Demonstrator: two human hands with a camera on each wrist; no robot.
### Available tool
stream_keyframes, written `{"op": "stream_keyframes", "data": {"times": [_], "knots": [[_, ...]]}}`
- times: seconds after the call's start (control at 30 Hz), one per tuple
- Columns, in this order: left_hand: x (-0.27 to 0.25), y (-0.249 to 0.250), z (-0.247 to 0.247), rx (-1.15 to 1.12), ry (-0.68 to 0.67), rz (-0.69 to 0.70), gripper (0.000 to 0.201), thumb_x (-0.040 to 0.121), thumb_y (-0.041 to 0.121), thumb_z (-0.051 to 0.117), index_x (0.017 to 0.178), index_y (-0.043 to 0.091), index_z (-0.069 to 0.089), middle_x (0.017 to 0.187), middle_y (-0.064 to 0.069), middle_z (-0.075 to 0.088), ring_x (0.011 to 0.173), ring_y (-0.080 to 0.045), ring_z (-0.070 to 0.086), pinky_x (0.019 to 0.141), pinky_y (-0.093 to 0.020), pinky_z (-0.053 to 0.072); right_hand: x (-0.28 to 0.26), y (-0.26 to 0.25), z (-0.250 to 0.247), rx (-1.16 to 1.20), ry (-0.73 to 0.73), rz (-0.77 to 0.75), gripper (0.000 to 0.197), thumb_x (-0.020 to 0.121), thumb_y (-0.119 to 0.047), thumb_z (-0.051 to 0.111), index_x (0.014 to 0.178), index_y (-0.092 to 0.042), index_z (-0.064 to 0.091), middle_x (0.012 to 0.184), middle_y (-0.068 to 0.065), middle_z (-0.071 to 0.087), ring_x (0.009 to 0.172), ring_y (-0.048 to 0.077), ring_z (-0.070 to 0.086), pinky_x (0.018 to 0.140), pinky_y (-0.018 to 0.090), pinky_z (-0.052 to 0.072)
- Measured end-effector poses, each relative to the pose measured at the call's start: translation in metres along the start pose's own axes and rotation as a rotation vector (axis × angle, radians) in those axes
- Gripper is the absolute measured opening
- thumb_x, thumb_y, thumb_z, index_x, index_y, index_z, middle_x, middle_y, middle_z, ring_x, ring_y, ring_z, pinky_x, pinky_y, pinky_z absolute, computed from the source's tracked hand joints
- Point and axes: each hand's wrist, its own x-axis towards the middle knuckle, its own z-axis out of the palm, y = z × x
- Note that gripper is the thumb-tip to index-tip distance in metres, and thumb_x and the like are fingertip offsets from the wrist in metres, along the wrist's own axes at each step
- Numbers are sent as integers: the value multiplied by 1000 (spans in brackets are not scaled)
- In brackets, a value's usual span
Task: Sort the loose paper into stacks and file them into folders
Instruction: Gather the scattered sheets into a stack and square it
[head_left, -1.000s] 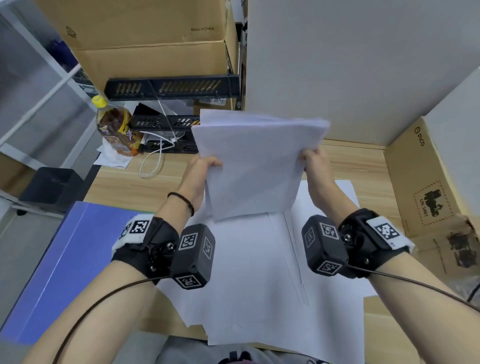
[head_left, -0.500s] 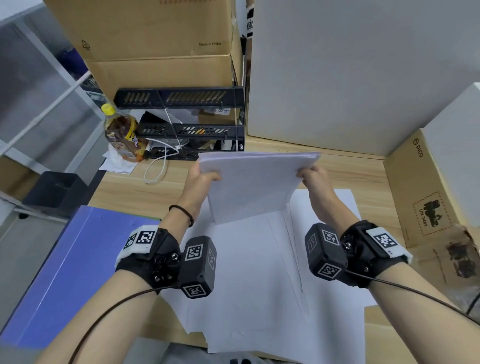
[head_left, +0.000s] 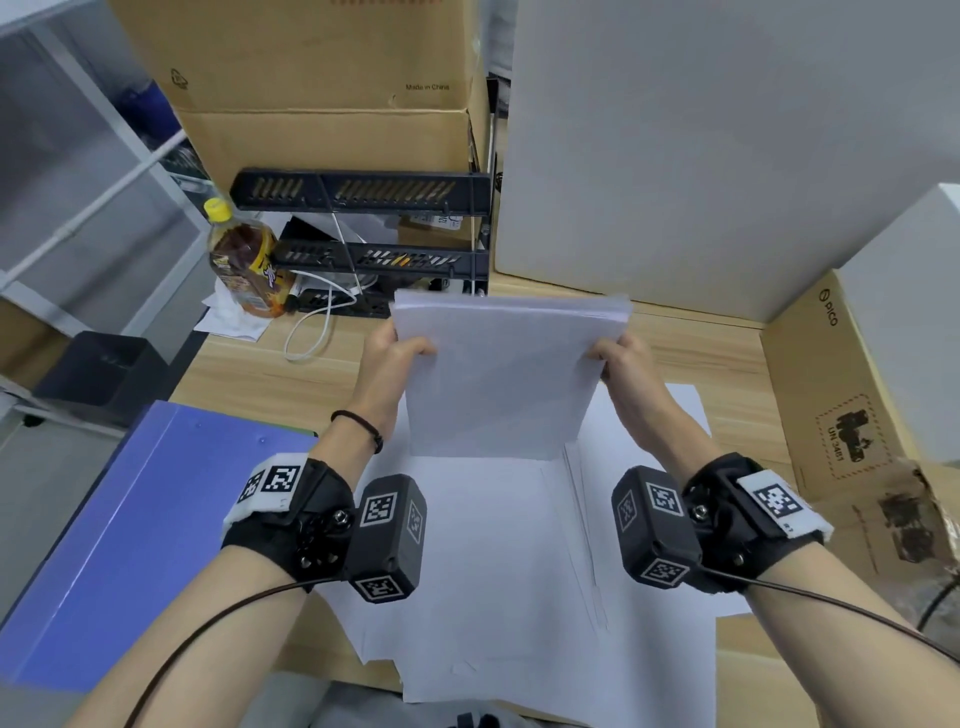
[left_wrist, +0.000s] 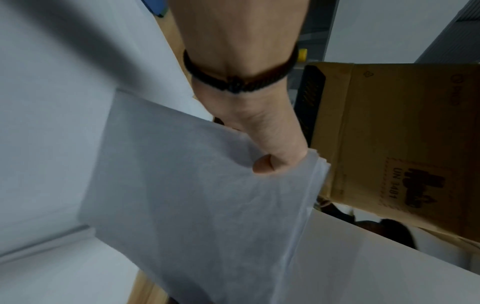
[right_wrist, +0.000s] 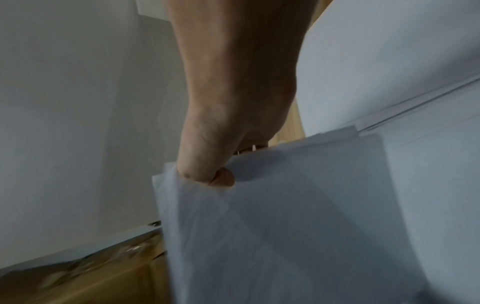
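Standing on its lower edge in the head view, a stack of white paper sheets (head_left: 501, 379) held upright, faces toward the camera and long axis running up from the desk, top edge tipped slightly away. Gripped at the upper left side by the left hand (head_left: 387, 364), thumb on the near face, and at the upper right side by the right hand (head_left: 626, 371) the same way; stack squarely between the two hands. Lower edge touching more loose white sheets (head_left: 498, 571) spread flat over a light wooden desk (head_left: 249, 374). Lying at the left on the desk, a blue flat folder (head_left: 114, 519). Behind the stack, a black tiered tray rack (head_left: 363, 192), a brown drink bottle with a yellow cap (head_left: 244, 265) and a white cable (head_left: 317, 332); stacked brown cardboard boxes (head_left: 322, 78) and a large white box (head_left: 701, 145) farther back, another brown cardboard box (head_left: 831, 395) at the right.

Seen from the left wrist: left hand (left_wrist: 259, 131) clamped on the stack (left_wrist: 197, 216), thumb pressed flat on the sheet face near the top corner, fingers hidden behind. Black band around the wrist.

Seen from the right wrist: right hand (right_wrist: 218, 144) pinching the stack (right_wrist: 298, 216) at its edge, thumb on the near face, sheet edges slightly fanned beside it.
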Motion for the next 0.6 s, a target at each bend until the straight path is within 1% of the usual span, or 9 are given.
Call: {"op": "stream_keyframes", "data": {"times": [0.03, 0.13, 0.2, 0.27, 0.33, 0.4, 0.47, 0.53, 0.6], "knots": [[-1, -8, -2, 24, 4, -45, 35, 65, 9, 54, 98, 5, 65, 94, -6, 66, 85, -20, 60, 74, -31, 48, -1, 8, -1, -8, 2, 36, 38, 82, 6, 38, 96, -16, 65, 95, 1, 68, 86, 17, 61, 72, 24, 47], [-4, -28, -8, 57, 37, -145, 31, 67, 11, 54, 95, 3, 64, 91, -6, 66, 85, -24, 58, 73, -31, 45, -3, 25, -3, -40, -28, 133, 24, 80, -4, 40, 89, -14, 61, 84, -2, 63, 84, 21, 53, 71, 28, 42], [-5, -32, -9, 54, 53, -172, 35, 64, 12, 54, 96, 3, 64, 91, -6, 67, 85, -23, 59, 71, -30, 46, -5, 31, -4, -77, -82, 146, 26, 81, -7, 40, 92, -15, 62, 88, -2, 66, 86, 20, 56, 77, 31, 43], [-5, -31, -8, 46, 52, -162, 35, 63, 12, 54, 96, 3, 64, 92, -6, 67, 85, -23, 60, 70, -29, 47, -6, 33, -5, -89, -92, 132, 33, 86, -6, 39, 100, -16, 67, 100, -1, 71, 92, 18, 62, 85, 33, 46], [-4, -24, -6, 17, 57, -123, 31, 65, 9, 54, 93, 2, 65, 93, -7, 68, 84, -23, 62, 71, -29, 48, -5, 28, -4, -76, -63, 97, 33, 89, -7, 41, 105, -17, 68, 107, 0, 72, 98, 18, 65, 86, 32, 48], [-1, -15, -4, -35, 67, -80, 21, 69, 7, 54, 85, 7, 66, 91, -6, 68, 81, -20, 62, 71, -28, 49, -2, 20, -3, -46, -34, 57, 32, 90, -7, 43, 107, -16, 68, 110, 1, 72, 100, 18, 65, 83, 29, 48], [2, -10, -4, -49, 50, -44, 17, 76, 3, 53, 85, 12, 65, 91, -4, 67, 82, -17, 62, 71, -27, 49, -1, 16, -2, -17, -15, 36, 31, 89, -3, 42, 105, -17, 66, 109, 0, 70, 99, 16, 64, 82, 28, 48], [1, -11, -5, -20, 27, -33, 18, 78, 3, 53, 88, 13, 63, 90, -1, 66, 82, -16, 60, 70, -25, 48, -2, 19, 0, -49, -23, 44, 35, 88, 1, 41, 104, -19, 65, 108, -2, 69, 99, 15, 62, 85, 29, 47], [-3, -20, -8, 10, 40, -52, 20, 76, 4, 53, 90, 15, 61, 87, 2, 65, 82, -15, 58, 70, -25, 45, -5, 31, -2, -129, -57, 61, 41, 84, 0, 42, 114, -18, 63, 113, -1, 67, 105, 16, 59, 92, 32, 46]]}}
